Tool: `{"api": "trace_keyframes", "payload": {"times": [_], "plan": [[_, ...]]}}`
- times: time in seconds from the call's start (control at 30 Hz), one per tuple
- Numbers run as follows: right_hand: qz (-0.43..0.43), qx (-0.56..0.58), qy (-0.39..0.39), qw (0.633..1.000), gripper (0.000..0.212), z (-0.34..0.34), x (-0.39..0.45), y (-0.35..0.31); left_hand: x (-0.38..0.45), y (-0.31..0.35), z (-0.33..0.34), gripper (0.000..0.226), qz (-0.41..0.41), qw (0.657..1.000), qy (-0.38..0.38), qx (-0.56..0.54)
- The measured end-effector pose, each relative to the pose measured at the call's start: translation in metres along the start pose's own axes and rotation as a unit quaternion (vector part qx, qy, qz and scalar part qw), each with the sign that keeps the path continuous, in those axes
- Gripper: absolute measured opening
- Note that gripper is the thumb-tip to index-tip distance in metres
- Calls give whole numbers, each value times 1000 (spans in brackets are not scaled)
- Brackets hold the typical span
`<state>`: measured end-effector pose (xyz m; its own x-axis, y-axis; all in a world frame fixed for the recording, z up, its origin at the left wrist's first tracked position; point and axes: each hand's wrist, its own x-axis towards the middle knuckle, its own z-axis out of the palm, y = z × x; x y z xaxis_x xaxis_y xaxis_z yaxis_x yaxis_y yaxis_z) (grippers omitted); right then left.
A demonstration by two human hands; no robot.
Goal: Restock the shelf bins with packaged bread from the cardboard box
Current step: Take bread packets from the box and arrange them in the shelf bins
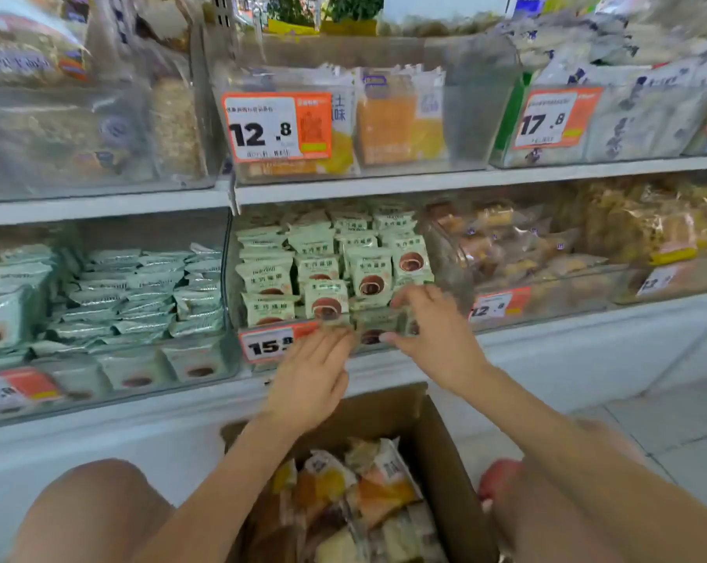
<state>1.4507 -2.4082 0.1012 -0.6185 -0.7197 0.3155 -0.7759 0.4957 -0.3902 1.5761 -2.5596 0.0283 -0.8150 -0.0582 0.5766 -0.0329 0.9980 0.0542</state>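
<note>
Both hands reach to the front of the clear shelf bin [449, 253]. The right grip [433, 325] pinches a pale green bread packet [378, 329] at the bin's front row; the left grip [311, 377], fingers spread, lies just left of it. The cardboard box [445, 453] of packaged bread sits below both grips.

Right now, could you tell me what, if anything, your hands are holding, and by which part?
Both hands, left and right, meet a pale green bread packet at the clear bin's front; blur hides the grip.
</note>
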Motion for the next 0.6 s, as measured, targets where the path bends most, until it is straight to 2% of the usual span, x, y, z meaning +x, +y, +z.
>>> {"api": "trace_keyframes", "payload": {"times": [0.07,0.13,0.2,0.27,0.37,0.4,0.53,0.6], "plan": [[57,-18,-132,989,42,50,-36,15,-43,7,22,41,-37,996,-81,-31],[95,-16,-222,970,41,91,-66,31,-83,13,35,39,-94,982,-150,-59],[131,-19,-299,945,40,127,-88,45,-123,20,47,40,-197,952,-219,-87],[160,-45,-354,920,52,159,-102,60,-158,27,59,42,-281,915,-273,-97],[214,-38,-395,893,89,200,-105,80,-190,37,75,27,-320,885,-318,-114],[239,-23,-398,885,94,211,-105,86,-197,40,79,25,-324,880,-330,-112],[347,59,-338,873,79,241,-119,102,-220,45,89,57,-378,833,-377,-144],[390,102,-327,855,97,252,-130,109,-219,44,90,60,-391,826,-373,-159]]}}
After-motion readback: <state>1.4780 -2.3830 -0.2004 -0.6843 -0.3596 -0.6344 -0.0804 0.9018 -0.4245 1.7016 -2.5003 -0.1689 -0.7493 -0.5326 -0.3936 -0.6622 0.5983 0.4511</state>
